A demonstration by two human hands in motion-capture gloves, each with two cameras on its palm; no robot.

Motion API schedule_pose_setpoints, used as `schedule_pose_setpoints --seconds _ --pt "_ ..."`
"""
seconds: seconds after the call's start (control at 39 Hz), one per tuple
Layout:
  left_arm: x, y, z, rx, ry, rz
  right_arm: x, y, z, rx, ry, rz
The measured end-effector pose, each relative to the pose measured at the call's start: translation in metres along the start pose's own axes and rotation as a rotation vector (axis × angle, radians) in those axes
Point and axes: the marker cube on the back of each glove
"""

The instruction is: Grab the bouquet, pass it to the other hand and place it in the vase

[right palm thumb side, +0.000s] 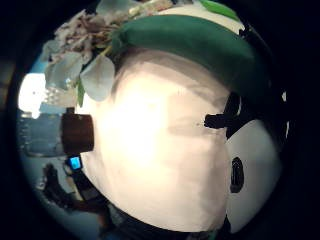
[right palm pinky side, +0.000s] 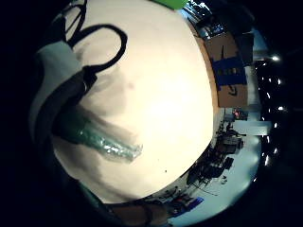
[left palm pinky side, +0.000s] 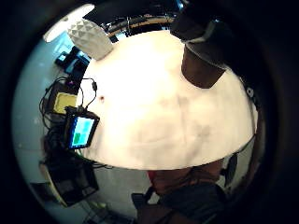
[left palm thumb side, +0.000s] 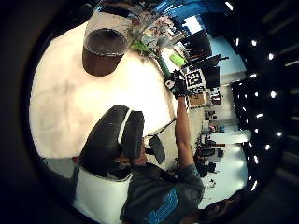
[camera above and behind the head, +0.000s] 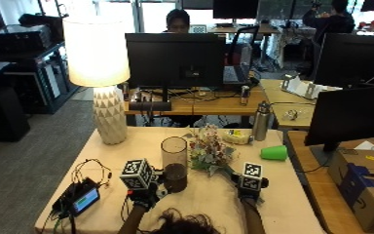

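Watching the right hand closely: its fingers are wrapped round the green stem bundle of the bouquet, blooms out over the surface, leaning toward the vase. My left hand waits just beside the vase base; I cannot tell how its fingers are set. The risk I see is the handover: the flower heads hang right next to that tall glass vase, so a careless swing could clip its rim and tip it, and the wrapped stems look slick enough to slide mid-pass.
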Motion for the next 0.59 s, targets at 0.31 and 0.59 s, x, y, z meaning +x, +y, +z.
schedule_pose_setpoints --seconds 0.31,0.59 --pt "-0.002 -0.001 -0.007 0.011 0.016 -0.018 0.003 -0.002 -0.002 0.152 -0.057 0.05" --pt "0.024 -0.012 -0.047 0.093 0.054 0.05 0.002 0.019 -0.064 0.304 -0.345 0.072"
